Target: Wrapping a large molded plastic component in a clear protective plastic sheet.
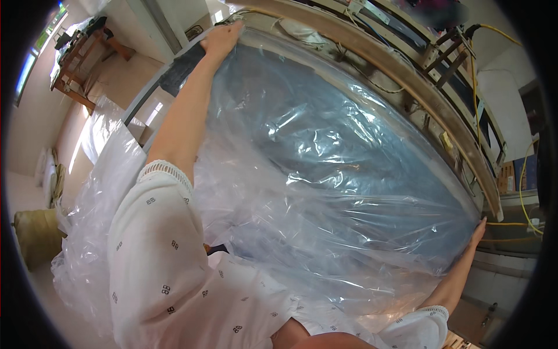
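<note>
A white patterned shirt [157,244] is seen nearest, with both arms stretched away from it. In front of it, a clear plastic sheet [290,192] is spread in creases over a blue-grey surface [401,168]; its loose, crumpled part is gathered beside the left sleeve. At the right corner of the surface, the right hand [478,230] is placed against the edge; it is partly hidden, so whether anything is grasped cannot be told. At the far left corner, the left hand [224,38] is set down with its fingers bent, but whether the sheet is pinched there cannot be told.

Off to the left, a yellowish roll [36,235] is seen. Beyond the surface, a long wooden beam [431,104] is passed by a yellow cable [474,75]. Farther back, a wooden table [75,72] is topped with dark things.
</note>
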